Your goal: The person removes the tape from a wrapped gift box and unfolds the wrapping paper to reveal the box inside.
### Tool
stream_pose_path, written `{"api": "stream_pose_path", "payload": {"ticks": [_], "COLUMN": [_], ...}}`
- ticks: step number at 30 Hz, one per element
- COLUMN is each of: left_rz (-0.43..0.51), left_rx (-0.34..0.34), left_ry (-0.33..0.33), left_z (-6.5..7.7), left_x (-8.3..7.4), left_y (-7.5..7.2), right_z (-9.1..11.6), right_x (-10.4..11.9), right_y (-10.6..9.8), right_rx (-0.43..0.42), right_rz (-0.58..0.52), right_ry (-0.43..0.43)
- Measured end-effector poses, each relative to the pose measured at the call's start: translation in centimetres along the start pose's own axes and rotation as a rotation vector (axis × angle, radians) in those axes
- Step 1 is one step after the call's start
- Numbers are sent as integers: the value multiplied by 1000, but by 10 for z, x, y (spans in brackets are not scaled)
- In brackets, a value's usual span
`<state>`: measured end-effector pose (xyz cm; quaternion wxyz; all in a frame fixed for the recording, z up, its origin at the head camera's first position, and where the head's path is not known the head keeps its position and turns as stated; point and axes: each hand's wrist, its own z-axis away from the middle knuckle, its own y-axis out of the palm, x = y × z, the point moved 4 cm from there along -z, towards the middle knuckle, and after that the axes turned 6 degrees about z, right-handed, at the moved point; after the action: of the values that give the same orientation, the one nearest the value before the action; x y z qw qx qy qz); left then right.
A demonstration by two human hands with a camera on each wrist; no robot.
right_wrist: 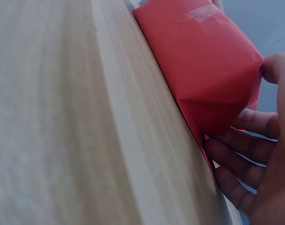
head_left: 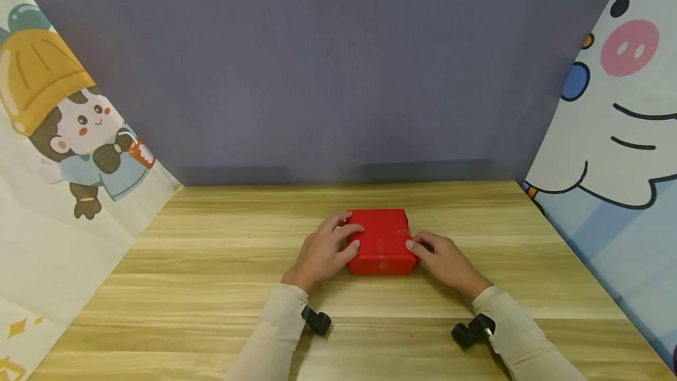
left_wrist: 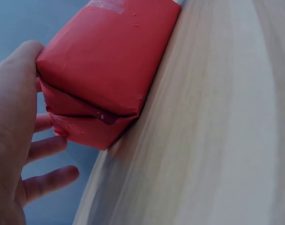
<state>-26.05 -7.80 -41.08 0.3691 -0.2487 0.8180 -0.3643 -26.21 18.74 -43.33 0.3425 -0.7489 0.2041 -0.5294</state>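
A box wrapped in red paper [head_left: 378, 231] sits on the wooden table, with clear tape on its near side. My left hand [head_left: 325, 251] touches its left end, thumb at the near top edge and fingers spread. In the left wrist view, the folded paper end [left_wrist: 81, 112] shows creases, and the lower fingers extend past it. At the opposite end, my right hand [head_left: 444, 260] pinches the paper, thumb at the top corner. The right wrist view shows a loose red paper flap [right_wrist: 196, 129] sticking out low, with the fingers [right_wrist: 238, 159] curled against it.
The wooden table [head_left: 211, 287] reaches back to a grey wall panel [head_left: 328, 75]. Cartoon-printed sheets stand at the left [head_left: 32, 263] and right [head_left: 624, 234]. A small black device [head_left: 317, 321] is on the left wrist and another black device [head_left: 472, 331] on the right.
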Motion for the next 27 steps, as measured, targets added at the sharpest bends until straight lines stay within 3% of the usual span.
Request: {"api": "stream_pose_path", "payload": {"ticks": [15,22,27], "left_rz": [-79,-32,-63], "left_rx": [-65,0,21], "left_ry": [75,1,-24], "left_z": [-1,0,-1], "left_x": [1,3,2], "left_y": [0,3,2], "right_z": [0,1,0], "right_x": [0,1,1], "right_y": [1,1,1], "right_rx": [-1,3,-2], "right_rz": [-2,1,3], "right_ry": [12,10,9]}}
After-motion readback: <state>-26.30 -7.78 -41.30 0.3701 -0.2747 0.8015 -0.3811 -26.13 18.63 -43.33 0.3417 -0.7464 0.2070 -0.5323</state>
